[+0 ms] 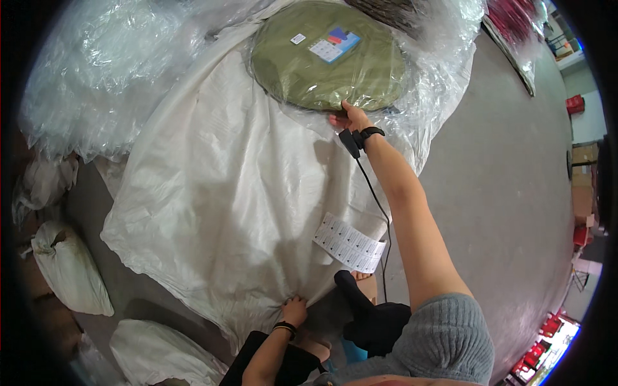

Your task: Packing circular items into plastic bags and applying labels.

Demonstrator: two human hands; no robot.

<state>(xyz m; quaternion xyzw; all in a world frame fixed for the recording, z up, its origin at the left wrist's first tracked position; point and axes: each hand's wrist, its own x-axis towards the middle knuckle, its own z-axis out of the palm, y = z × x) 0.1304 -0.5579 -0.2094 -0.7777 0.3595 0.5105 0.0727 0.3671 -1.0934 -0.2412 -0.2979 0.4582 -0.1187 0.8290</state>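
Observation:
A flat, round olive-green fabric bundle (283, 71) in clear plastic lies at the far end of a white woven sheet (193, 193). It carries a blue and white printed label (335, 46) and a small white sticker (297, 39). My right hand (353, 118), arm stretched out, pinches the bundle's near edge with the thumb on top and the fingers partly underneath. Close to my body, my left hand (295, 311) has its fingers curled into the gathered near edge of the white sheet. A strip of white printed stickers (349, 244) rests on the sheet's right side.
Clear plastic wrapping (109, 71) is heaped at the far left. White sacks (71, 267) lie on the grey floor (489, 193) to the left. A plastic-wrapped dark red bundle (515, 26) is at the far right. A black cable (375, 193) hangs from my right wrist.

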